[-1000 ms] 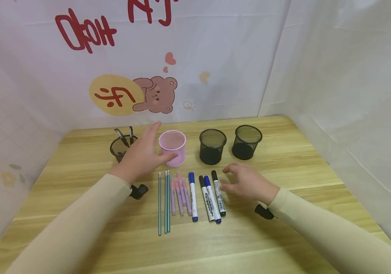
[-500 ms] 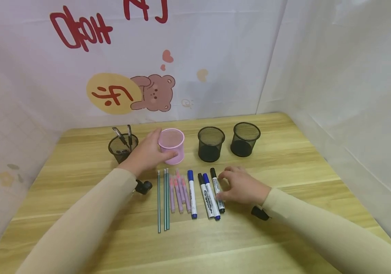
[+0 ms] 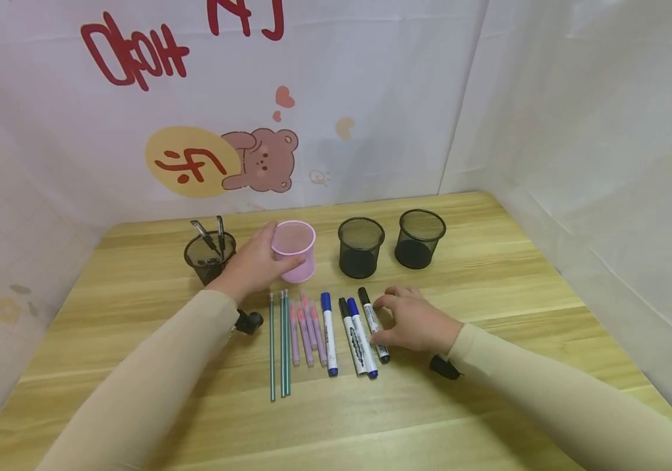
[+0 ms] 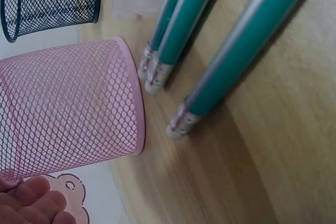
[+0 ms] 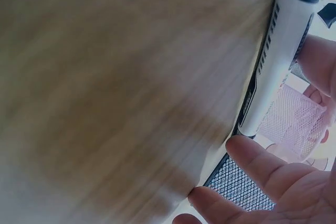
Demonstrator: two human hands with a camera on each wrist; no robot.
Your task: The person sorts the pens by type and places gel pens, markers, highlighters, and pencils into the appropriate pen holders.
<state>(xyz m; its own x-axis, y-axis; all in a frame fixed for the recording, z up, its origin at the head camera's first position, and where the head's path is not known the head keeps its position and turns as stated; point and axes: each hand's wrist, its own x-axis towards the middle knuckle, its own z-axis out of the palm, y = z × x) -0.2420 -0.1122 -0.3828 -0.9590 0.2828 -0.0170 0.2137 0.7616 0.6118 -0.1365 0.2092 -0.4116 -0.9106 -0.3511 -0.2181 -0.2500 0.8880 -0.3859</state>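
Observation:
My left hand [image 3: 253, 261] holds the pink mesh pen holder [image 3: 293, 243], thumb across its front and fingers at its left rim. In the left wrist view, curled fingers [image 4: 34, 203] show at the rim of that upright holder. My right hand [image 3: 415, 320] pinches a black-capped whiteboard marker [image 3: 374, 325] lying on the table. The right wrist view shows this marker [image 5: 278, 51] between thumb and index finger, with the index fingertip at its end. To its left lie another black-capped marker [image 3: 352, 340] and two blue-capped markers, one being the blue-capped marker [image 3: 329, 333] farther left.
Two black mesh holders, one in the middle [image 3: 361, 252] and one at right [image 3: 420, 242], stand at the back. A black mesh holder [image 3: 195, 256] with pens stands left. Green pencils [image 3: 272, 353] and several pink-purple highlighters [image 3: 305, 337] lie before the pink holder.
My left hand has come down from beside the pink holder onto it. The right hand has moved left to the black-capped marker, which has turned slightly.

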